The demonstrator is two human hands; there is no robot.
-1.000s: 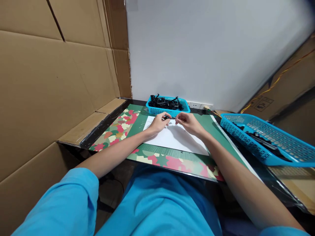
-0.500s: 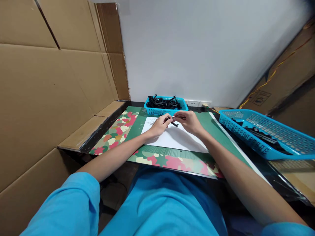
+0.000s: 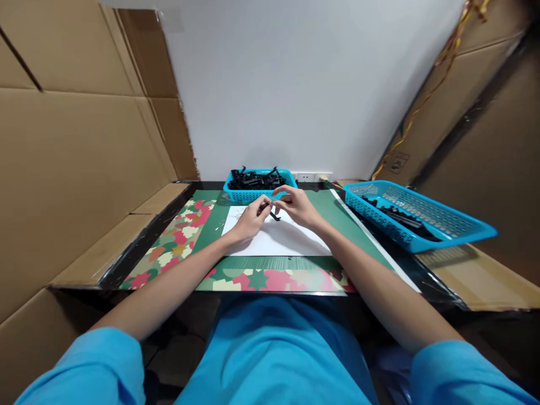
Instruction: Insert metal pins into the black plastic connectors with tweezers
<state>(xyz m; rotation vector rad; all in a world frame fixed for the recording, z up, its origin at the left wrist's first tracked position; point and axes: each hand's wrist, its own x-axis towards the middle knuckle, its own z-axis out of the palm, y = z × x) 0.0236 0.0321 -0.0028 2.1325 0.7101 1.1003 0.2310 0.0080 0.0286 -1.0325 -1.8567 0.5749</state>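
Note:
My left hand (image 3: 250,220) pinches a slim black plastic part (image 3: 275,216) over a white sheet (image 3: 287,243). The part's hooked end sticks out to the lower right, below the fingertips. Close beside it, my right hand (image 3: 299,208) brings thumb and fingers to the left fingertips, with one finger arched above. Something thin and pale shows between the two hands, too small to name. Tiny dark bits (image 3: 237,214) lie on the sheet, left of my left hand.
A blue basket (image 3: 244,196) heaped with black parts stands at the back against the wall. Another blue basket (image 3: 459,228), at the right, holds some black parts. A green mat (image 3: 358,225) covers the table. Cardboard walls (image 3: 84,157) rise on the left and right.
The camera view has turned, so everything sits further left. My right hand's fingers have opened a little, one lifting higher. My left hand keeps hold of the black plastic part.

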